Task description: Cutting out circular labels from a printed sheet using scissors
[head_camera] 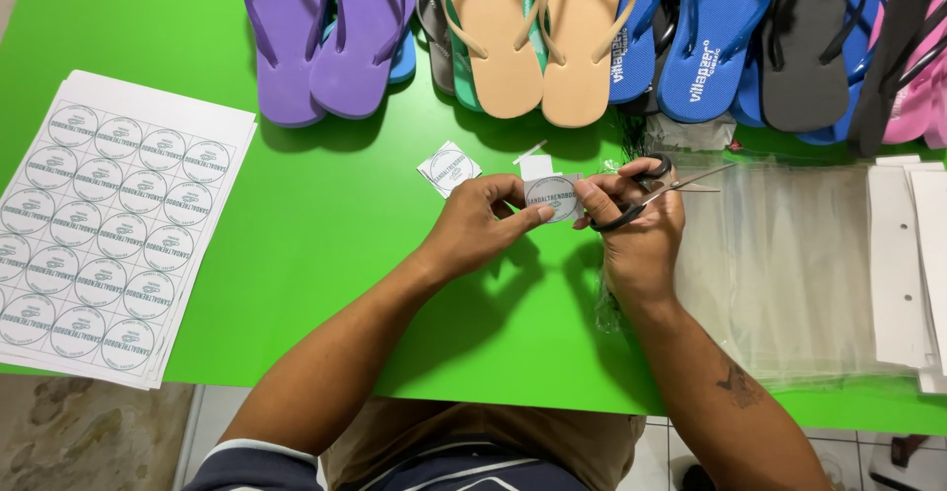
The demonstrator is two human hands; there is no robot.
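The left hand (480,227) pinches a round paper label (554,197) over the green table (326,215), while the right hand (636,225) grips scissors (659,187), fingers through the loops. The blades seem nearly closed, though that is hard to tell. Turning the label, not the scissors, should keep the cut smooth along the printed circle.

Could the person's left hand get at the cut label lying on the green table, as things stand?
Probably yes. The cut label lies in the open just beyond the left hand, with bare green table between; however, that hand's grip holds a round label.
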